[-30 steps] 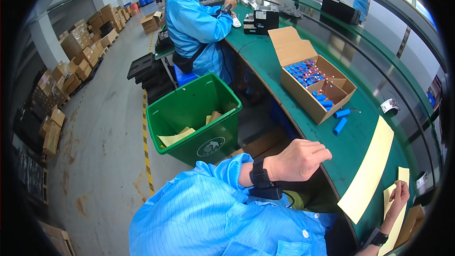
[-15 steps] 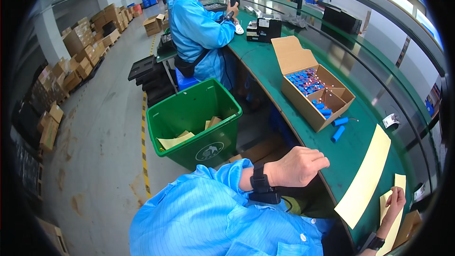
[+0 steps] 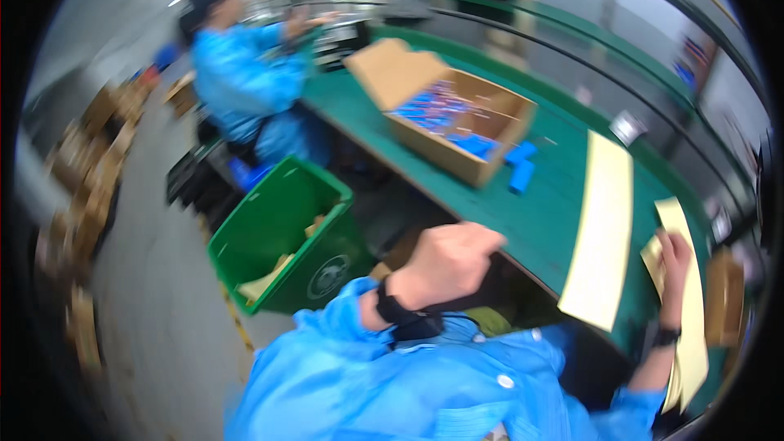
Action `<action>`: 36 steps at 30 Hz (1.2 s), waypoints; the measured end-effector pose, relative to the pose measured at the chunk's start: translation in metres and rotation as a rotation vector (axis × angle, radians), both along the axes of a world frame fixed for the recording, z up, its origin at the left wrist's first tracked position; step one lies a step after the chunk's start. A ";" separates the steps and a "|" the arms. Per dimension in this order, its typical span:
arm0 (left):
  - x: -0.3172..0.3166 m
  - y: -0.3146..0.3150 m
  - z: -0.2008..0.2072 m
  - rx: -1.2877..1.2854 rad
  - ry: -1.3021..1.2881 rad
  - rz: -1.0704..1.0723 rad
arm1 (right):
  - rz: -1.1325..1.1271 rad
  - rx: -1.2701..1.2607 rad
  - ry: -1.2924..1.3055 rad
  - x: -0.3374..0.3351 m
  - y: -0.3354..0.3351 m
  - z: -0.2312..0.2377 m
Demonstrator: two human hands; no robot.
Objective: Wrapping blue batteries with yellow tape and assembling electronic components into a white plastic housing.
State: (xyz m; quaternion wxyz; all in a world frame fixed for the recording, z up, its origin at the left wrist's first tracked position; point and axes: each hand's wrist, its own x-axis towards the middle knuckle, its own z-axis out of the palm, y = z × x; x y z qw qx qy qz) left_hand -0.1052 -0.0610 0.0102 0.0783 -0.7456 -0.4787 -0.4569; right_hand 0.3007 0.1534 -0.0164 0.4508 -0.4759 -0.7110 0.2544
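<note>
Narrow yellow strips (image 3: 692,343): 4 o'clock, overlapping, at the right hand.
Right hand (image 3: 674,251): over the strips' upper part, fingers bent; blur leaves pinching uncertain, cannot tell.
Wide yellow strip (image 3: 600,229): 3 o'clock, on the green bench (image 3: 531,224), apart from both hands.
Left hand (image 3: 447,265): 5 o'clock, near centre; fingers curled together, nothing seen held.
Carton (image 3: 441,153): 1 o'clock, lid open, blue cylinders inside.
Green bin (image 3: 343,238): 8 o'clock.
Change: view swung rightward and down; hands keep posture, handling seemingly no further along.

Green bin (image 3: 347,237), blue-clad co-worker (image 3: 237,73) beyond; brown cartons (image 3: 90,163) stacked along grey floor (image 3: 163,278), left.
</note>
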 end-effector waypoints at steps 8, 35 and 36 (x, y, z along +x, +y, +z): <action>0.003 0.033 -0.007 -0.241 -0.092 0.125 | 0.004 -0.142 0.148 -0.018 -0.021 0.022; 0.047 0.148 -0.040 -0.305 -0.070 -0.247 | -0.216 -0.354 -0.108 -0.019 0.284 -0.010; 0.044 0.147 -0.043 -0.311 -0.065 -0.243 | -0.179 -0.409 -0.122 -0.021 0.288 -0.011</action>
